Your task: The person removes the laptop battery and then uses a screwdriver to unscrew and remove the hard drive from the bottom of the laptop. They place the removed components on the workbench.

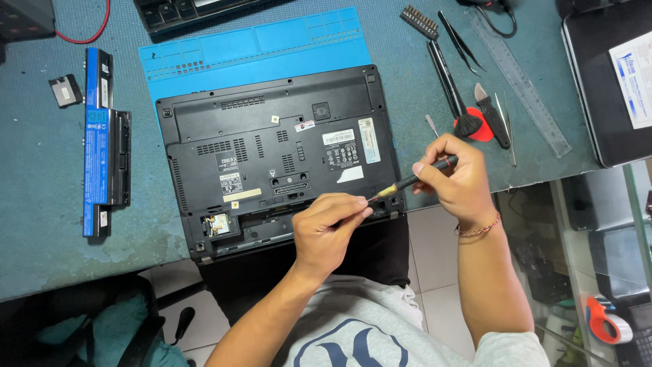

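Lighting is bright and even, w/ diffuse light from overhead. I see soft shadows only: one under my left hand [331, 228] on the laptop base [272, 146], another along the table [41, 231] front edge. Mild glare on the clear ruler [523, 81] and on the glossy black device [598, 88] at top right. Focus is sharp at centre; no motion blur. Slight wide-angle bend toward the edges; floor area below reads dimmer, approx. in shade.
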